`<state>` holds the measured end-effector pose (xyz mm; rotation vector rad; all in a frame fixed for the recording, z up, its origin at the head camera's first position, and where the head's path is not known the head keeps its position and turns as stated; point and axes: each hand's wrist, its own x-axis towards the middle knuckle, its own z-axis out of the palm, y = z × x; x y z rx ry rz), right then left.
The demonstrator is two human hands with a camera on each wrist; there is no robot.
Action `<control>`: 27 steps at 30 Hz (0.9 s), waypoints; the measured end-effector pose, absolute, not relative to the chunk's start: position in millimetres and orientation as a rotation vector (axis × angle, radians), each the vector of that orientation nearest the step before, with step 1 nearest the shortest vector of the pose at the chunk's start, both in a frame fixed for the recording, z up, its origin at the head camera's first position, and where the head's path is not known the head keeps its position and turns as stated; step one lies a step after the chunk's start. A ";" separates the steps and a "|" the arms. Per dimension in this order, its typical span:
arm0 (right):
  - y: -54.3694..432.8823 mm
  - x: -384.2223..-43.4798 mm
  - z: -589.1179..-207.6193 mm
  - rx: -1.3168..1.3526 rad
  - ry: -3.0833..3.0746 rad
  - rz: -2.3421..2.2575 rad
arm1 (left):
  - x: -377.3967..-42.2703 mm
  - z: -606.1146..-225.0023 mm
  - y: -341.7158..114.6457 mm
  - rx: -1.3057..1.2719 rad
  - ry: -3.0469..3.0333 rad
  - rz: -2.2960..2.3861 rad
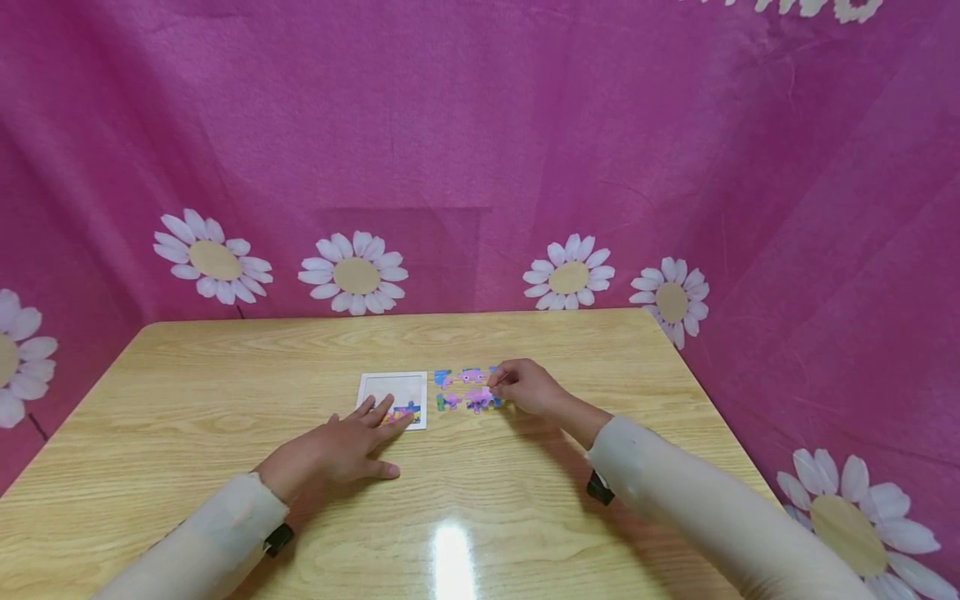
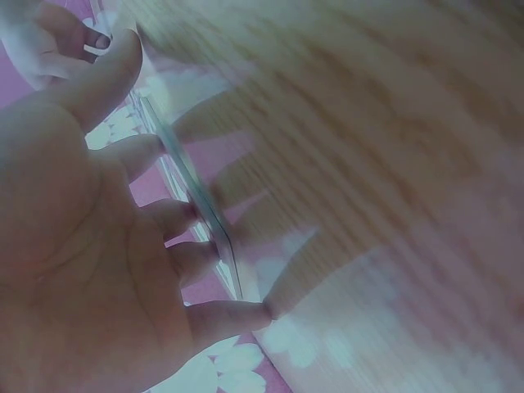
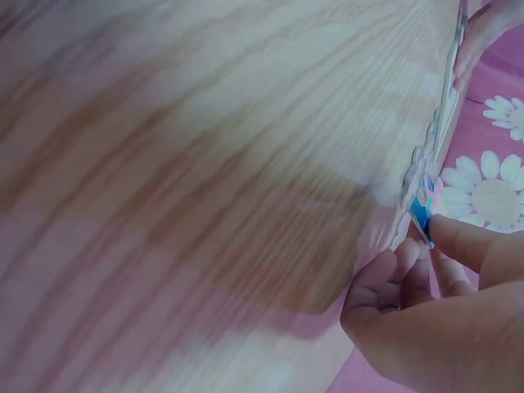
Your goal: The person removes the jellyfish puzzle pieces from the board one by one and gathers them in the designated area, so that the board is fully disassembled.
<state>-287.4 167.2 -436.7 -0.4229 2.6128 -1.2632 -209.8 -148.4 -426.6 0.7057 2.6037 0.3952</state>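
Puzzle piece (image 3: 421,216) sits pinched in your right hand (image 1: 529,388), near loose pieces (image 1: 472,376). Your left hand (image 1: 341,447), spread out, touches the white frame (image 1: 405,388).

From my remote seat I see a pale, wood-grained bench (image 1: 225,358) with rounded far corners, filling the view around 6 o'clock. A creased magenta fabric curtain (image 1: 420,108) runs from 9 o'clock through 12 to 3, printed with white-petalled, yellow-centred daisies (image 1: 356,275). I see a large daisy (image 1: 847,533) at 4 o'clock and a bright white glare patch (image 1: 453,562) on the bench at 6.
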 end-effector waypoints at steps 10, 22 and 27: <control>182.0 -288.8 -441.9 -0.374 2.611 -1.259 | -208.6 -425.3 -147.3 0.702 2.607 0.409; 190.1 -291.8 -444.8 -0.380 2.630 -1.227 | -209.7 -425.5 -147.1 0.706 2.604 0.397; 191.4 -295.5 -448.6 -0.406 2.641 -1.226 | -209.6 -425.3 -147.1 0.707 2.606 0.392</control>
